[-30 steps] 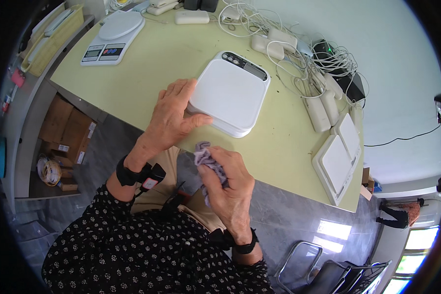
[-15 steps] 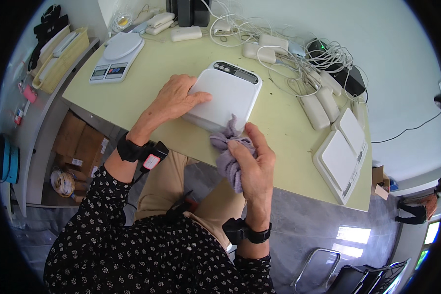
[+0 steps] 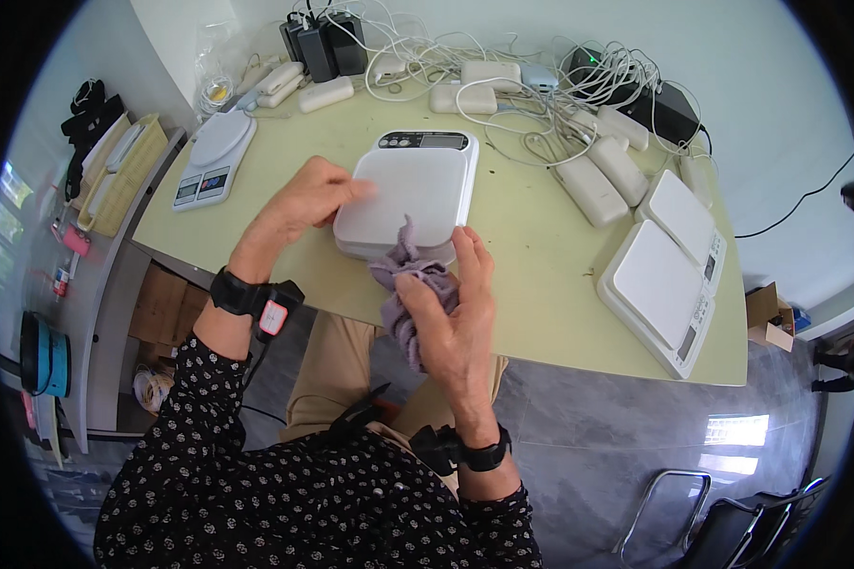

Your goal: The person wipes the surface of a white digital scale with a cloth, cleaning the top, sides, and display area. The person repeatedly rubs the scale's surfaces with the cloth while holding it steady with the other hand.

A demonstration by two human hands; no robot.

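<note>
Left hand (image 3: 304, 204) flat, steadying the white scale (image 3: 410, 192) mid-frame; right hand (image 3: 446, 308), clutching the purple cloth (image 3: 410, 284), should wipe its near edge gently

Your right hand (image 3: 451, 318): closed around the cloth (image 3: 410, 289), at the near table (image 3: 531, 313) edge.
Scale in front (image 3: 410, 194): on the table, just beyond the cloth, touching it at its near edge.
Your left hand (image 3: 299, 204): left of the cloth, resting on that scale's left side.
Second scale (image 3: 213, 156): far left of your grip, near the table's left edge.
Two more scales (image 3: 669, 270): well right of your grip, side by side.
Cables and adapters (image 3: 503, 76): behind the front scale, along the table's far side.
</note>
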